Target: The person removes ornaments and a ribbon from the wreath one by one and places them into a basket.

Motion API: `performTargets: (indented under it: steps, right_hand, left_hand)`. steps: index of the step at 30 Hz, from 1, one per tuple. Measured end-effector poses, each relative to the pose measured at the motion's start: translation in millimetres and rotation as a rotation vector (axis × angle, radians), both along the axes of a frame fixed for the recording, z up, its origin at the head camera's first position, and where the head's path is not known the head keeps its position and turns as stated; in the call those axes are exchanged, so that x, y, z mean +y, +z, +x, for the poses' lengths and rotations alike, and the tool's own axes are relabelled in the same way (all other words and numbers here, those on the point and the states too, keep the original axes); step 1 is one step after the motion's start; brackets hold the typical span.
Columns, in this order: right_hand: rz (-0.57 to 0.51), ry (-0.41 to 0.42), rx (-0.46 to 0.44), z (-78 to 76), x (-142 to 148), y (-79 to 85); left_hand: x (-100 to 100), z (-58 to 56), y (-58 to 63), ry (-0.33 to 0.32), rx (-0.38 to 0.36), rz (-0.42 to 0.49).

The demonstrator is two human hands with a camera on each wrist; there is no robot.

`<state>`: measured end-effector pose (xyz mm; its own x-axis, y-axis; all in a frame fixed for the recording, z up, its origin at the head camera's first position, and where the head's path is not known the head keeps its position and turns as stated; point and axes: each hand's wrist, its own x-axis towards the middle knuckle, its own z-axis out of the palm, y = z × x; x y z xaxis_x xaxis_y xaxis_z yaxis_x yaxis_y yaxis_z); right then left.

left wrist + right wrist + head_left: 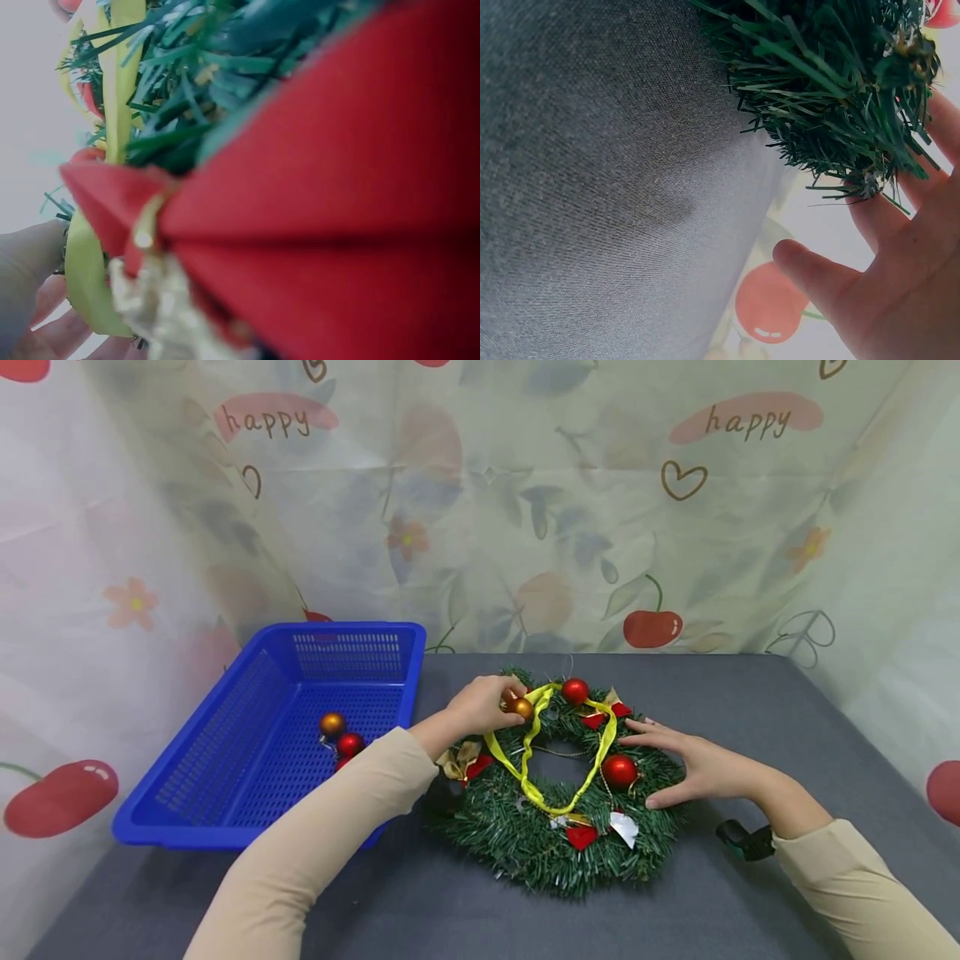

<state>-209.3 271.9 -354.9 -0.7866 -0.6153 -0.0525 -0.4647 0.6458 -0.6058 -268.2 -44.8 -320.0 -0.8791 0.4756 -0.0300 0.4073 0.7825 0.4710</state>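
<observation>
A green tinsel wreath [525, 843] lies on the table, with a yellow ribbon [609, 735] looped over its middle. My left hand [483, 703] reaches to its upper left and pinches an orange bauble [521, 708] between thumb and fingers. In the left wrist view a large red bow [330, 195] hides much of the wreath, and the left hand's fingers [60, 337] show behind the ribbon. My right hand [708, 766] rests at the wreath's right edge, fingers spread, close to a red bauble [620, 772]. Another red bauble [575, 691] sits at the top.
To the left stands a blue plastic basket [168, 806] holding an orange bauble [332, 724] and red baubles [350, 744]. The grey tablecloth [742, 702] reaches back to a printed curtain [487, 568]. A dark wrist device [745, 841] sits at the right cuff.
</observation>
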Motion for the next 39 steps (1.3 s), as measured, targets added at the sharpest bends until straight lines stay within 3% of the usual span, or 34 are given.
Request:
performTargets:
  steps: [9, 19, 39]
  right_hand:
    - [0.004, 0.0, 0.0, -0.8, 1.0, -2.2]
    - [-0.002, 0.005, -0.009, 1.1, 0.4, 0.7]
    - [-0.006, -0.008, -0.006, 1.0, 0.3, 0.1]
  left_hand:
    - [1.0, 4.8, 8.4, -0.018, 0.044, 0.041]
    - [-7.0, 21.9, 29.6, -0.061, 0.038, 0.129]
    - [-24.8, 45.7, 34.6, -0.102, 0.02, 0.256]
